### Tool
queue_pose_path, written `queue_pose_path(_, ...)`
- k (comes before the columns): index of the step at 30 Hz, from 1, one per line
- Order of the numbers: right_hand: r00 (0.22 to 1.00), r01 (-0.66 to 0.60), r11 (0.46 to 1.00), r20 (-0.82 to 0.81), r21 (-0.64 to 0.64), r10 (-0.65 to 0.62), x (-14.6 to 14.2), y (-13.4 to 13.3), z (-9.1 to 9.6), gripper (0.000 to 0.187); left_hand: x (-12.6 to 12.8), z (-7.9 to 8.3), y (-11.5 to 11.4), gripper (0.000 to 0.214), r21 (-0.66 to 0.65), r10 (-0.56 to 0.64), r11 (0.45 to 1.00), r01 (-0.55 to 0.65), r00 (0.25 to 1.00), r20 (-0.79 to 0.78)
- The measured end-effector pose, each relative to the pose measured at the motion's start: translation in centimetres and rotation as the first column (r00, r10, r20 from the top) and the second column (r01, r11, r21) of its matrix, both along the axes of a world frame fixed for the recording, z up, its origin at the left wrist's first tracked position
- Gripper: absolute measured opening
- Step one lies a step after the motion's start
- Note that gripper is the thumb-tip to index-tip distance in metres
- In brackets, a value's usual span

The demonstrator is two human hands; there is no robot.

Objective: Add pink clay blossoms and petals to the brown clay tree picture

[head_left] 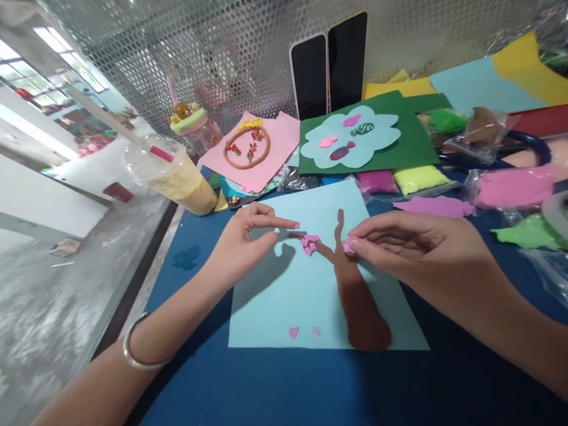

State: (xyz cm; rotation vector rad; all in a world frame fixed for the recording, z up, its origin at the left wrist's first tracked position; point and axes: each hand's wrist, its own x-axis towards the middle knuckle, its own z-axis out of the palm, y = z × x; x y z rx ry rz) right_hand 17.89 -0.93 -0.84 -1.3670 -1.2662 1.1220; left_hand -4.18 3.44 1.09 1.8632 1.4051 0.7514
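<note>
A light blue sheet of paper (pixel 275 296) lies on the blue table, bearing a brown clay tree (pixel 361 307) with a thick trunk and thin branches. Small pink clay pieces (pixel 309 244) cluster on its left branch. My left hand (pixel 248 236) hovers left of that cluster, index finger stretched out and thumb apart; a tiny pink spot shows at the fingertip, clay or nail I cannot tell. Between thumb and index finger, my right hand (pixel 408 242) pinches a pink clay piece (pixel 348 245) against the right side of the trunk's fork. Two loose pink bits (pixel 293 332) lie near the sheet's lower edge.
Behind the sheet are pink paper (pixel 277 142) with a clay ring and green paper (pixel 417 148) with clay fish. A drink cup (pixel 190 183) stands at left. Two phones (pixel 309 74) lean on the perforated metal panel. Bagged clay (pixel 515 186) and tape (pixel 557 213) sit right.
</note>
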Motion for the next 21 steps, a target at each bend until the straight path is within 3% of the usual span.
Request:
queue_pose_path(4,1.0,-0.018,1.0,0.011,-0.005,0.018,0.2,0.1,0.0,0.009,0.0,-0.3,0.4,0.036,-0.024,-0.041,0.999,0.038,0.992,-0.116)
queue_pose_path(11,0.993,-0.111,0.993,0.058,0.052,0.108,1.1,0.6,-0.8,0.014,0.5,-0.6,0.2,0.039,-0.042,-0.046,0.998,0.039,0.982,-0.183)
queue_pose_path(21,0.999,-0.034,0.999,0.03,0.021,0.033,0.3,0.1,-0.1,0.01,0.8,-0.4,-0.5,0.039,-0.002,-0.048,0.999,0.049,0.966,-0.255)
